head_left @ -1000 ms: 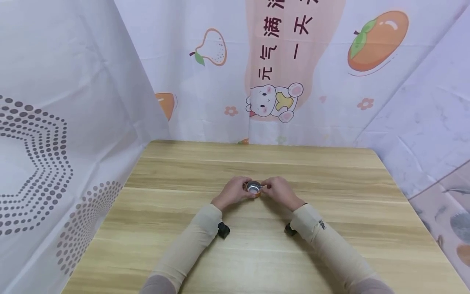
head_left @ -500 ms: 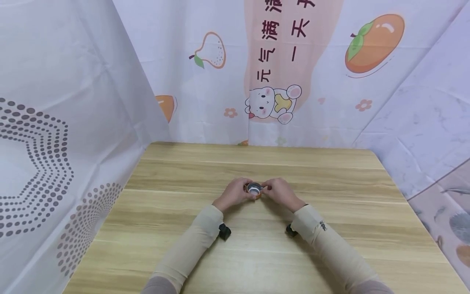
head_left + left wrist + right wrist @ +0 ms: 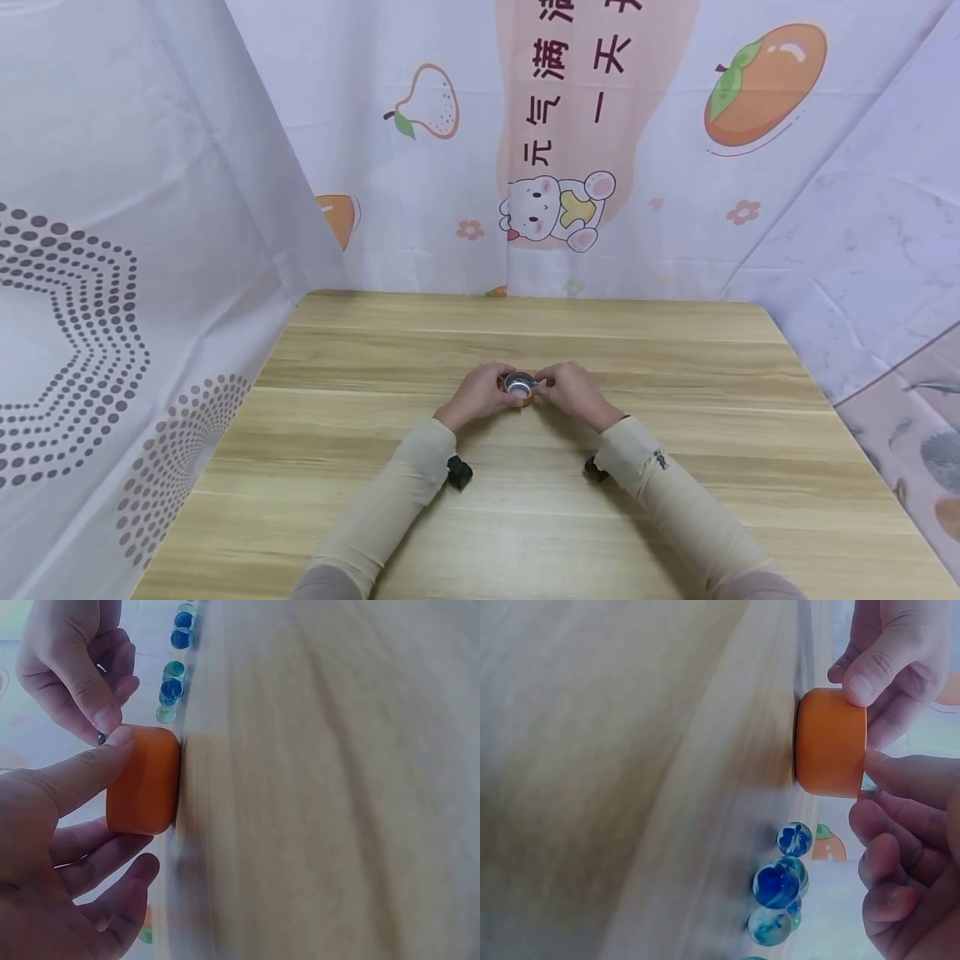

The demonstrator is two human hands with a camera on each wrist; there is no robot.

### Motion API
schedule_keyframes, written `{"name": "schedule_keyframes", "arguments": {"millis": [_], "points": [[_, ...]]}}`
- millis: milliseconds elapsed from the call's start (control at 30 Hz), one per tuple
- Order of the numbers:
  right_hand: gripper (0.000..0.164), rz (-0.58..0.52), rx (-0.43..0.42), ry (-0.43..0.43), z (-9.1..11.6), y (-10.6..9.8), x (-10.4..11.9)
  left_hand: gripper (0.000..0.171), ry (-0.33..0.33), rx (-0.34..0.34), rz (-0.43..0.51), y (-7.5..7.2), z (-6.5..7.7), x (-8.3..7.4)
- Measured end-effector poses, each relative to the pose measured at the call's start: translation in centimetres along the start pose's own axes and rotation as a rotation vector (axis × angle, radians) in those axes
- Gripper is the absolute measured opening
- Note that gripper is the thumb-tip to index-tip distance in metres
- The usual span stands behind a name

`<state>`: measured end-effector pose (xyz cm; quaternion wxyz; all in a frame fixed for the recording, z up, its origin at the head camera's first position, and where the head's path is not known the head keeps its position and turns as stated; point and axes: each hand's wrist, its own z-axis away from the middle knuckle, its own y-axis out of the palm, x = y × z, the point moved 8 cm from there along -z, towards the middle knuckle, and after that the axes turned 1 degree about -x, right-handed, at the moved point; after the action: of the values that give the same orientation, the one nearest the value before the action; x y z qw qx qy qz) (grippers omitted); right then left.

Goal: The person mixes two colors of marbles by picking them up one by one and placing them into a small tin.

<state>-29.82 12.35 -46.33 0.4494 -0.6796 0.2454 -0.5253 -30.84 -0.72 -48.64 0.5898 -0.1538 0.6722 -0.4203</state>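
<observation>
My left hand [image 3: 478, 394] holds a small orange cup [image 3: 144, 782] standing on the table, thumb on one side and fingers on the other. From the head view the cup's inside looks silvery. My right hand [image 3: 574, 395] is at the cup's rim, pinching a small glass marble [image 3: 868, 783] between thumb and index finger; most of it is hidden by the fingertips. Beside the cup, on the right hand's side, several blue and green glass marbles [image 3: 776, 885] lie on the table in a loose row. The head view does not show them.
The wooden table [image 3: 420, 517] spreads around both hands. Its far edge meets a printed curtain [image 3: 420, 217], and more cloth [image 3: 187, 208] hangs along the left side. A black wrist camera [image 3: 459, 472] sits under the left cuff.
Both hands stay at the cup with almost no movement. The view has shifted very slightly.
</observation>
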Motion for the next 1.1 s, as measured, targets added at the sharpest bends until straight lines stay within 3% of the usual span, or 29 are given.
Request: {"name": "schedule_keyframes", "arguments": {"millis": [1100], "points": [[0.020,-0.028,0.006,0.007,0.03,0.09,-0.23,0.050,-0.001,0.007,0.003,0.08,-0.01,0.03]]}}
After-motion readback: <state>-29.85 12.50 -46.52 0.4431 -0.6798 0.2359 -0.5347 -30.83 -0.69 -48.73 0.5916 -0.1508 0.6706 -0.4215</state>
